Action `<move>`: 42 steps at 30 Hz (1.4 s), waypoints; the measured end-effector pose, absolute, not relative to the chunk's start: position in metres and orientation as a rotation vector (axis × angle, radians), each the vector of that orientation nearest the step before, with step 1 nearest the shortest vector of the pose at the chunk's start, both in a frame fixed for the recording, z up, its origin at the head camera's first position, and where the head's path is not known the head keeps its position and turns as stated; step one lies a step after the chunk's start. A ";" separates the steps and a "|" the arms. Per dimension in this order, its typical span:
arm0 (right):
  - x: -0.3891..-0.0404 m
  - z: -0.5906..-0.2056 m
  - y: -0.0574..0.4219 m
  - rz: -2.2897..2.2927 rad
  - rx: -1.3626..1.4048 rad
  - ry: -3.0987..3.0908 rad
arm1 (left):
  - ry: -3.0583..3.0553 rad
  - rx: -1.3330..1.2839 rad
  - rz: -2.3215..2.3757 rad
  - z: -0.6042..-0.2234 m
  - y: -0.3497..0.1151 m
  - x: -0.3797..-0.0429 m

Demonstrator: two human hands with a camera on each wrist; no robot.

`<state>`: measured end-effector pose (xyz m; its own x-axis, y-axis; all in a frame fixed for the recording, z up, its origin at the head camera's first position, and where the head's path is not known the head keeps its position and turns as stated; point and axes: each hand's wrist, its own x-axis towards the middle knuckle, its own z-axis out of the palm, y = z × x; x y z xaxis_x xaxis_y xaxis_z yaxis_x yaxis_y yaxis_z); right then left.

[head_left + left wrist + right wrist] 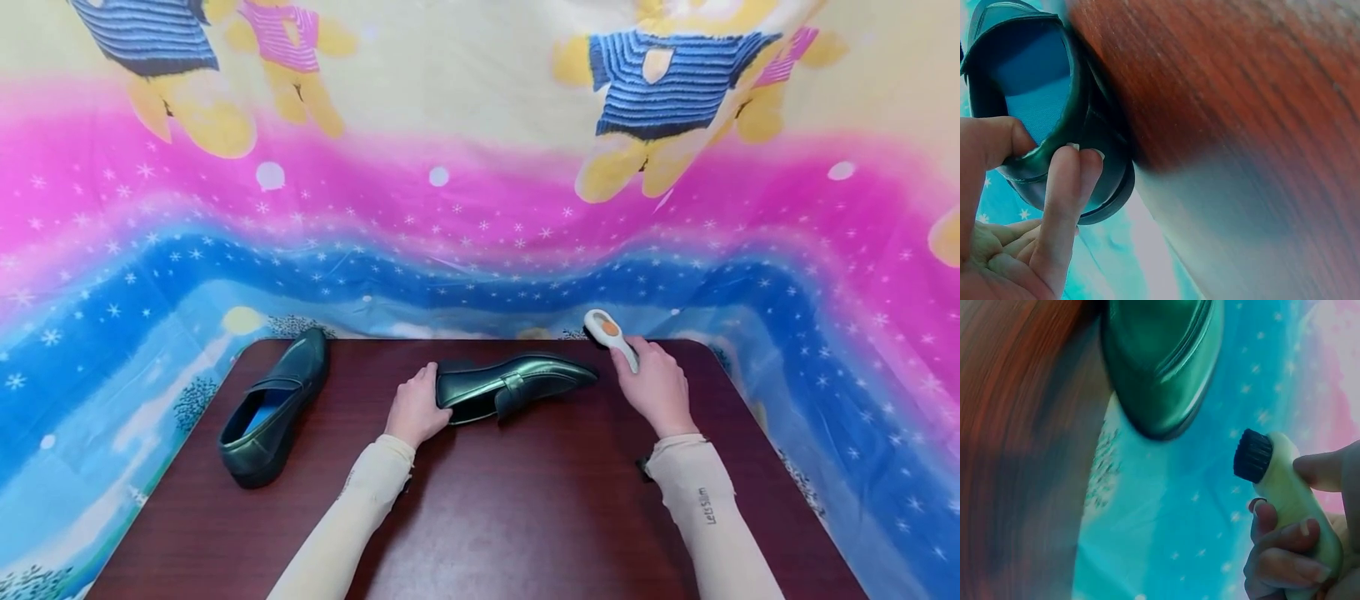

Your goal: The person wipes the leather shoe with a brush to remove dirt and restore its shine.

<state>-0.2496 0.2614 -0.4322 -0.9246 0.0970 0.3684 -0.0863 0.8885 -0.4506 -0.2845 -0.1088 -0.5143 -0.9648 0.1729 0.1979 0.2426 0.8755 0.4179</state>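
My left hand [417,407] pinches the heel of a dark green, shiny loafer [480,385], thumb inside the opening and fingers outside. In the head view this loafer lies tipped, its opening facing me and its toe pointing right. The left wrist view shows its blue insole [1038,106]. My right hand [656,387] grips a white-handled brush [611,333] just right of the toe. Dark bristles [1252,455] show in the right wrist view, apart from the loafer's toe [1160,394]. A matching loafer [273,408] stands on the left of the table.
The dark reddish-brown table [517,517] has rounded far corners. Behind and around it hangs a patterned cloth [450,217] with bears and snowflakes, close to the far edge.
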 end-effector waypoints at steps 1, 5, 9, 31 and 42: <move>-0.251 -0.434 0.266 0.678 -0.012 -2.683 | -2.892 -0.325 -0.671 -0.514 -0.109 -0.284; -0.258 -0.441 0.286 0.717 -0.029 -2.719 | -2.895 -0.321 -0.666 -0.514 -0.109 -0.283; -0.266 -0.447 0.305 0.752 -0.031 -2.740 | -2.898 -0.321 -0.660 -0.514 -0.110 -0.283; -0.284 -0.488 0.363 0.761 -0.126 -2.906 | -2.929 -0.348 -0.597 -0.513 -0.108 -0.285; -0.279 -0.503 0.366 0.692 -0.191 -3.042 | -2.933 -0.344 -0.614 -0.515 -0.108 -0.284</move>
